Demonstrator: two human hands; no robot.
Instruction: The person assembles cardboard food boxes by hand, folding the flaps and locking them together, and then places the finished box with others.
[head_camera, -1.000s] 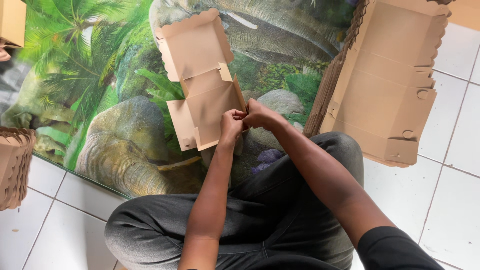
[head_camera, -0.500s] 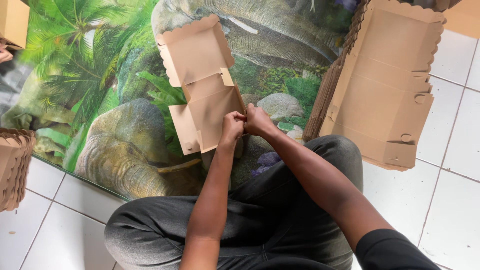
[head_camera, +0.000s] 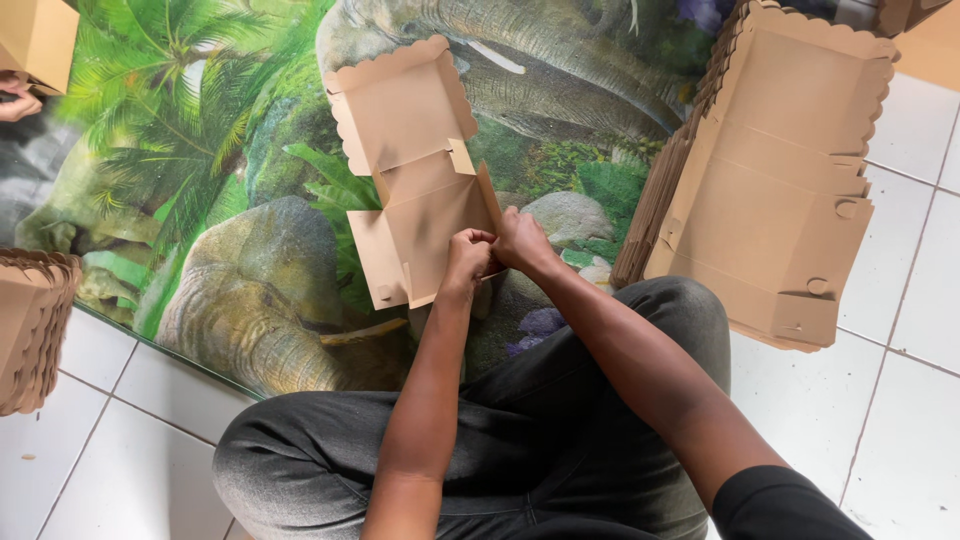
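Brown cardboard, cut flat and partly folded, is the box (head_camera: 415, 190) in the person's hands. It sits above the lap, over the floor mat (head_camera: 200, 180) with its elephants and palm trees. The wide scalloped lid part lies open at the far end, and the near part is bent up into a tray.

A moment ago both hands were at the same near corner. They are still there now, pressed closer together. The left hand (head_camera: 466, 258) is closed, pinching the corner flap. The right hand (head_camera: 520, 243) is closed too, gripping the side wall right next to it. The side walls look a little more upright than before, so this corner seems to be getting locked in.

Grey trousers (head_camera: 520, 430) cover the crossed legs below. To the right is a tall stack of flat boxes (head_camera: 770, 180). At the left edge, another stack (head_camera: 35, 330) rests on the white tiles (head_camera: 850, 400).
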